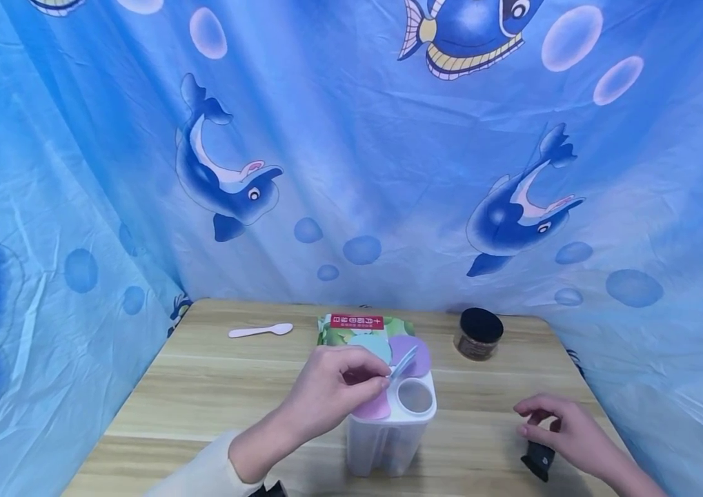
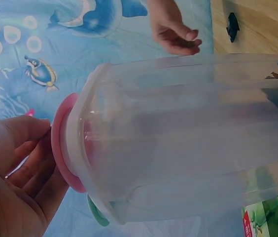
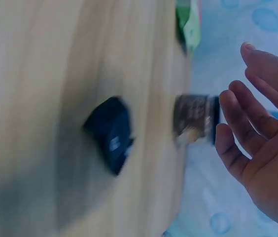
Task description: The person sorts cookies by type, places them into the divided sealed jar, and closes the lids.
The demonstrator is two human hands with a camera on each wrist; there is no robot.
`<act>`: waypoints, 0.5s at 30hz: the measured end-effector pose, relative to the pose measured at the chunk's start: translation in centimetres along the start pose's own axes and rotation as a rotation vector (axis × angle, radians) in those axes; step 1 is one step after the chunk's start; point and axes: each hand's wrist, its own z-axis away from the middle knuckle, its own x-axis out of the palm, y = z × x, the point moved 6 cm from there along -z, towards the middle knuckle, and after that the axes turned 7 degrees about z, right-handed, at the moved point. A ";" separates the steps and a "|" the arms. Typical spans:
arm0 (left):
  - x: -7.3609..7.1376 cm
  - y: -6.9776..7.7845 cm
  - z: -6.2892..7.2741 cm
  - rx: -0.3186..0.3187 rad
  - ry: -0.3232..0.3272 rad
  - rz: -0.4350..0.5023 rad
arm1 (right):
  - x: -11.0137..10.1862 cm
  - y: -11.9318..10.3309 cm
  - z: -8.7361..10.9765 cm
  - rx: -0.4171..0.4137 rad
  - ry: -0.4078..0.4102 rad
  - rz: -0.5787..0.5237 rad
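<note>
My left hand (image 1: 340,383) pinches a light blue lid (image 1: 405,360) by its edge, tilted up beside the uncovered round opening (image 1: 415,395) of a clear plastic storage container (image 1: 382,442). The container stands upright, with a white top and pink (image 1: 376,407), mint green (image 1: 371,345) and purple (image 1: 413,355) lids on its other openings. In the left wrist view, the fingers are beside the pink lid (image 2: 62,143), and the blue lid is hidden. My right hand (image 1: 562,431), fingers loosely bent and holding nothing, is above a small black fin-tipped object (image 3: 110,134) on the table.
Behind the container lies a green packet (image 1: 351,324) with a red label. A white spoon (image 1: 261,330) lies at the back left of the wooden table (image 1: 214,393). At the back right stands a black-lidded jar (image 1: 478,335). A blue sea-print curtain (image 1: 351,172) surrounds the table.
</note>
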 end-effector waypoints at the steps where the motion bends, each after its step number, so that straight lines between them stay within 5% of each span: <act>1: 0.0 0.0 0.0 0.001 0.001 -0.003 | 0.1 0.6 0.2 0.013 -0.017 -0.004; 7: 0.0 0.2 0.0 -0.009 -0.001 -0.013 | 0.7 3.8 1.0 0.121 -0.113 -0.029; 15: 0.0 0.3 0.0 -0.018 -0.008 -0.008 | 1.6 6.4 1.6 0.156 -0.120 -0.015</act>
